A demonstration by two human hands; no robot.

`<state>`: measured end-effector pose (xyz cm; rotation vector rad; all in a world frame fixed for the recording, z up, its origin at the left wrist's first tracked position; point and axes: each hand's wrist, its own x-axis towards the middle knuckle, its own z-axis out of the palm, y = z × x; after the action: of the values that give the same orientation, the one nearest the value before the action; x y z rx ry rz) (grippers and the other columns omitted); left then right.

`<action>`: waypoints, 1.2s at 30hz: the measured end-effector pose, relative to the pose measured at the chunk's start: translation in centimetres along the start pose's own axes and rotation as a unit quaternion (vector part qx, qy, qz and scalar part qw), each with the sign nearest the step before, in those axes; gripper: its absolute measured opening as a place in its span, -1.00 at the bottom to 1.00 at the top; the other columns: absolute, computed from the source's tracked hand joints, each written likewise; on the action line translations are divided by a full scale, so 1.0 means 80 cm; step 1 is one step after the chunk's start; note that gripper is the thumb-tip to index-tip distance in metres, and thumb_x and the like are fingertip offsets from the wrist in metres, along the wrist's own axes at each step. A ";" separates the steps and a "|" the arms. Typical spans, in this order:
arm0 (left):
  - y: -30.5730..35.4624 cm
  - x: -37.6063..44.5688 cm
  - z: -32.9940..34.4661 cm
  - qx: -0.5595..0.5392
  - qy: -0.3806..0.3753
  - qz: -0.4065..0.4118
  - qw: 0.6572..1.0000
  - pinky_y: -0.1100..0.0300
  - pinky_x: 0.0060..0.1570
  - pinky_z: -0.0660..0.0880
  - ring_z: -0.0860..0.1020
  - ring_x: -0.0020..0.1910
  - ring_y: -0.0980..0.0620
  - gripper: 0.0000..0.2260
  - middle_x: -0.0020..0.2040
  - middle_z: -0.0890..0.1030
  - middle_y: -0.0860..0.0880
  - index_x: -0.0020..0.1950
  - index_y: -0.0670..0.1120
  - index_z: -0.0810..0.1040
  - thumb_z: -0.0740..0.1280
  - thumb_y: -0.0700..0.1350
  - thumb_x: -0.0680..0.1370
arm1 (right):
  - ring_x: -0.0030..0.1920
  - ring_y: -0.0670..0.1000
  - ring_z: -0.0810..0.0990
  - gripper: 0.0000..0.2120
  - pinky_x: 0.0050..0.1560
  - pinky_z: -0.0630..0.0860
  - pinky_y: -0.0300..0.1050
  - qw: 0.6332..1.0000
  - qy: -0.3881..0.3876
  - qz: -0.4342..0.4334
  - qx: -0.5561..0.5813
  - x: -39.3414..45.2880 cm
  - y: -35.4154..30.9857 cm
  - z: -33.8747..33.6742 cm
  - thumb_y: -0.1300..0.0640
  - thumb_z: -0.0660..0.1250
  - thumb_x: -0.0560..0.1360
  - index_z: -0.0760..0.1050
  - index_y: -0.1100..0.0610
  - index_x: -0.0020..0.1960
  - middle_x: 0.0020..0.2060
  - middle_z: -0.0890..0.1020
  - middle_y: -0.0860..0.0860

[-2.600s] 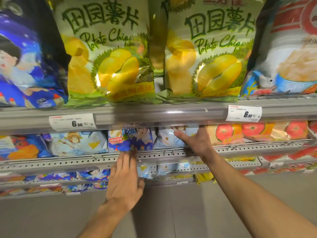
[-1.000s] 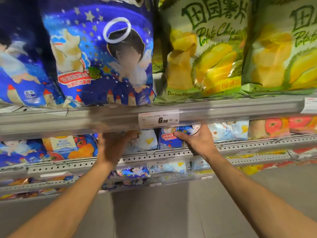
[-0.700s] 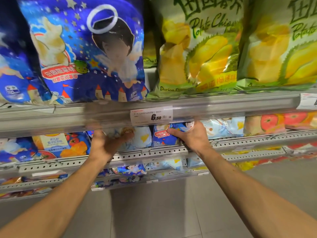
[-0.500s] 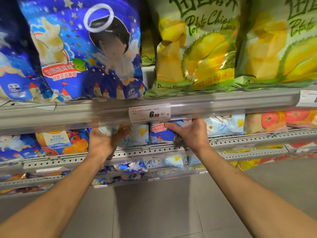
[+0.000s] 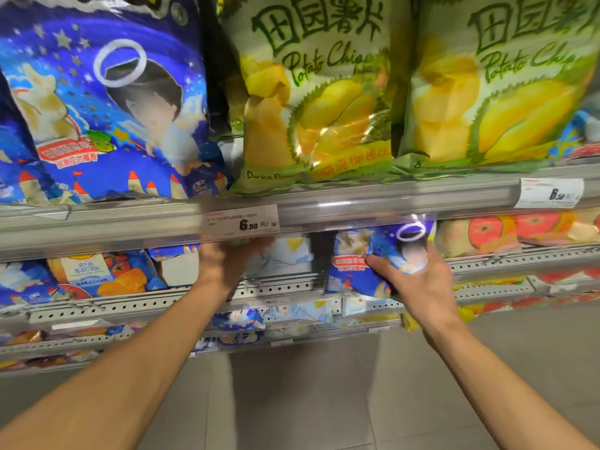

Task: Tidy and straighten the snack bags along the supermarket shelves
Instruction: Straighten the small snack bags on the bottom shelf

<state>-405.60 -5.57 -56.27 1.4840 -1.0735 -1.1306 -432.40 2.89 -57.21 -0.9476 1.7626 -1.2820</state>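
My right hand [image 5: 418, 280] grips a small dark blue snack bag [image 5: 360, 254] with a haloed cartoon figure, pulled partly out over the front rail of the second shelf. My left hand [image 5: 224, 264] reaches in under the upper shelf rail and holds a pale blue snack bag [image 5: 285, 254]; its fingertips are hidden behind the rail. Left of it stand a white-and-blue bag [image 5: 178, 267] and an orange-and-blue tomato bag [image 5: 97, 274].
The top shelf carries large dark blue bags [image 5: 107, 102] and green durian potato chip bags [image 5: 311, 92]. Its grey rail [image 5: 389, 203] bears a 6.50 price tag [image 5: 242, 220]. Red tomato bags [image 5: 493, 232] sit at right. Lower shelves hold more bags above a grey floor [image 5: 308, 401].
My right hand has drawn the dark blue bag forward and to the right, off the shelf front. My left hand has shifted right onto the pale blue bag.
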 end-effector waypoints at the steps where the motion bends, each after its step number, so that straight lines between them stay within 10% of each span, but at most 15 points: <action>1: 0.004 -0.005 0.010 0.004 -0.010 0.017 1.000 0.40 -0.07 0.55 0.63 0.01 0.00 -0.56 0.13 0.65 -0.20 0.24 -0.32 0.53 0.52 -0.40 0.38 | 0.00 0.08 0.74 -0.42 0.07 0.66 0.21 1.000 0.007 -0.006 -0.002 0.000 0.002 -0.014 -0.07 0.69 0.21 0.57 0.01 0.16 -0.04 0.76 -0.07; 12: 0.000 -0.014 0.076 0.028 -0.111 -0.053 0.992 0.48 -0.27 0.49 0.65 -0.18 0.27 -0.69 0.07 0.69 -0.07 0.18 -0.19 0.64 0.52 -0.21 0.44 | -0.02 -0.01 0.74 -0.44 0.12 0.65 0.15 1.000 -0.010 0.010 0.006 -0.012 0.024 -0.090 0.01 0.66 0.23 0.57 0.04 0.17 -0.02 0.76 -0.07; 18: 0.001 -0.014 0.089 0.027 -0.143 -0.070 0.987 0.23 0.18 0.53 0.60 -0.04 0.13 -0.63 0.16 0.61 -0.16 0.29 -0.32 0.50 0.42 -0.37 0.50 | 0.02 -0.03 0.73 -0.41 0.04 0.63 -0.16 0.997 -0.069 0.023 0.028 -0.036 0.025 -0.074 0.02 0.65 0.17 0.60 0.09 0.16 -0.02 0.76 -0.08; 22: -0.003 -0.020 0.071 0.153 -0.153 -0.032 0.976 0.14 0.09 0.57 0.62 0.00 0.04 -0.41 0.14 0.61 -0.18 0.33 -0.32 0.44 0.58 -0.20 0.39 | 0.00 -0.03 0.74 -0.45 -0.11 0.62 -0.28 0.992 -0.108 0.045 0.049 -0.056 0.025 -0.047 0.21 0.67 0.23 0.58 0.13 0.17 -0.02 0.76 -0.04; 25: -0.017 -0.030 0.032 0.283 -0.118 -0.029 0.951 0.02 0.25 0.48 0.52 0.23 -0.09 -0.37 0.25 0.52 -0.11 0.44 -0.18 0.35 0.52 -0.07 0.46 | 0.00 -0.02 0.75 -0.43 -0.11 0.64 -0.25 0.988 -0.128 0.057 0.061 -0.074 0.021 -0.016 0.19 0.67 0.22 0.56 0.13 0.17 -0.01 0.76 -0.03; 29: -0.039 -0.047 -0.050 0.387 -0.096 0.115 0.910 0.14 -0.07 0.55 0.63 -0.06 -0.24 -0.88 -0.08 0.66 -0.22 0.00 -0.23 0.62 0.39 -0.19 0.54 | 0.02 0.01 0.74 -0.46 -0.02 0.67 -0.15 0.988 -0.131 0.057 0.052 -0.099 0.014 0.040 0.26 0.67 0.25 0.56 0.15 0.16 -0.01 0.76 -0.03; 36: -0.070 -0.080 -0.221 0.543 -0.105 0.208 0.807 -0.05 0.17 0.52 0.52 0.13 -0.27 -0.51 0.17 0.54 -0.25 0.32 -0.23 0.52 0.49 -0.21 0.41 | 0.00 -0.01 0.72 -0.46 -0.17 0.61 -0.29 0.988 -0.139 0.050 0.037 -0.152 -0.012 0.179 0.28 0.67 0.27 0.58 0.21 0.19 0.01 0.75 0.03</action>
<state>-388.97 4.58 -58.70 1.7932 -2.3036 -0.2940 -414.18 7.55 -57.69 -0.9332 1.5166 -1.0871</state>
